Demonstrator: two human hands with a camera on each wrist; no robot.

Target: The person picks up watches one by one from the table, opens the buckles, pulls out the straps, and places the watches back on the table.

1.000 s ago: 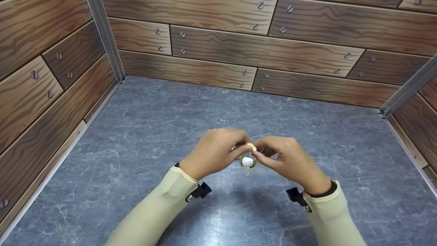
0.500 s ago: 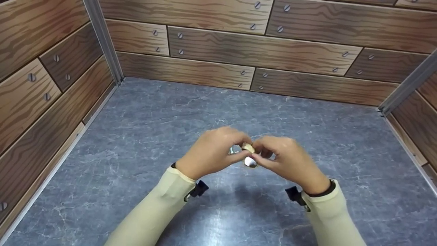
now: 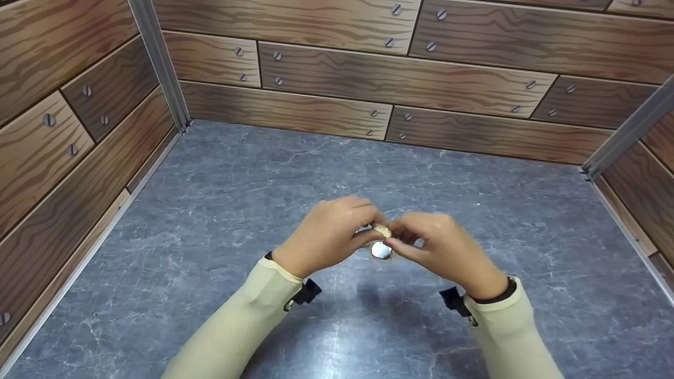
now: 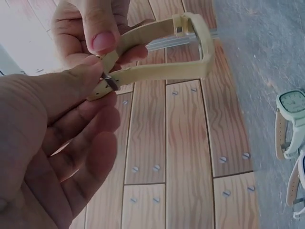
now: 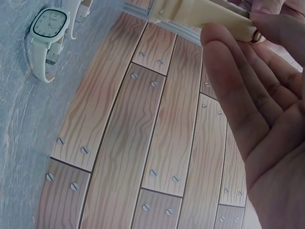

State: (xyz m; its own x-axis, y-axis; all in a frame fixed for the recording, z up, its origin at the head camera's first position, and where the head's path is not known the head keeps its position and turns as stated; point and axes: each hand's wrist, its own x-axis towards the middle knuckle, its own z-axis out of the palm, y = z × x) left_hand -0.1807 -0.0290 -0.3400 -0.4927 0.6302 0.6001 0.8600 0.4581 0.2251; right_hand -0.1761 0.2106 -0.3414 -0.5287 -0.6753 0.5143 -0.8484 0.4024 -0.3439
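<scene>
A pale yellow wristwatch is held up in front of me, its strap bent into a loop and its case seen edge-on in the left wrist view. My left hand pinches the strap between thumb and fingers, right beside the metal buckle. From the other side my right hand grips the strap end with its thumb and fingers. Below the hands in the head view shows the shiny round back of the watch. The fingertips partly hide the strap where the hands meet.
On the grey marbled table lie a mint-green square watch and, beside it, another watch cut off by the frame edge. Wood-patterned panels wall in the table at the back and sides.
The held watch has tilted slightly between the fingers, its shiny back catching the light differently. Both hands have stayed nearly in place.
</scene>
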